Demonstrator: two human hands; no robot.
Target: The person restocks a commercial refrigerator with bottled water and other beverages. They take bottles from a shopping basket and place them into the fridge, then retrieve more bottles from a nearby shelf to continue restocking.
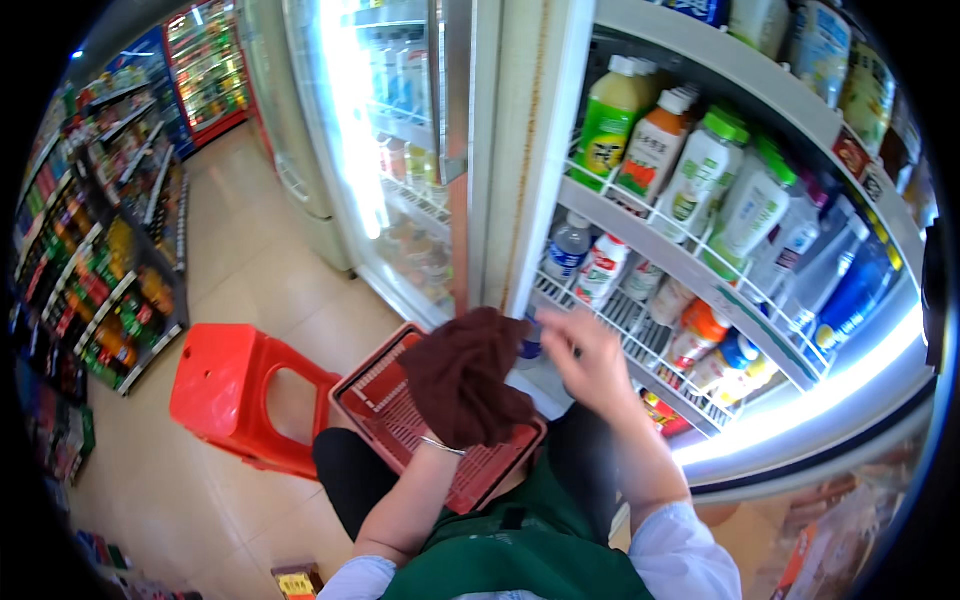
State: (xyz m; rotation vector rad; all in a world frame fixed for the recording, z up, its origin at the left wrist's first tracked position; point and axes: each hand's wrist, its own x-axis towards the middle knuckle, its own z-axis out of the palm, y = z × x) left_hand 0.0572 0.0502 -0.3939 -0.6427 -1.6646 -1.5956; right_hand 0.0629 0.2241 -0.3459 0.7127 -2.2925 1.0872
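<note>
A dark brown cloth (472,375) drapes over my left hand, and only the wrist with a silvery bracelet (442,447) shows below it. Most of that hand's fingers are hidden in the cloth. Just right of the cloth is part of a clear bottle with a blue-purple label (530,346); what supports it is hard to see. My right hand (589,356) is beside this bottle, its fingers bent and blurred, so whether they touch it is unclear. Beneath the cloth, a red plastic shopping basket (382,416) sits at my lap, with its slatted bottom visible.
At the right stands an open drinks cooler with wire-fronted shelves (645,214) holding several bottles. Its door (817,480) swings out at lower right. A red plastic stool (217,382) is left of the basket. Another glass-door cooler (405,187) and stocked shelves (112,300) stand beyond.
</note>
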